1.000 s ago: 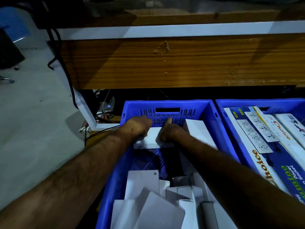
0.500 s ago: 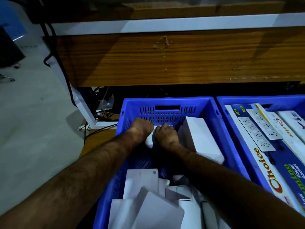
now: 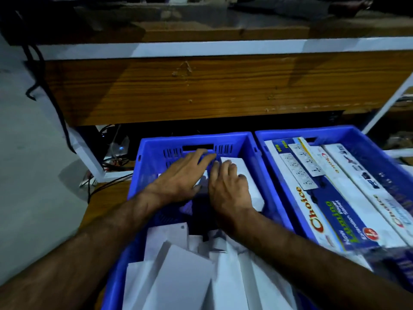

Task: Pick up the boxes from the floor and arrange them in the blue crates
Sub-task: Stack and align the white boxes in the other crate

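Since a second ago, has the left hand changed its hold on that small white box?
Yes. The left hand has uncurled: its fingers now lie straight, reaching to the slotted far wall of the blue crate, resting flat over the small white box.

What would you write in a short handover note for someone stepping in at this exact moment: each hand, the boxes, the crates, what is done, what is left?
Left hand: open, fingers flat on a small white box at the far end of the left blue crate.
Right hand: open, resting on the upright white box beside it.
Done: loose white boxes piled at the near end; right blue crate holds long extension socket boxes.
Left: straighten these two boxes; no floor boxes are in view.
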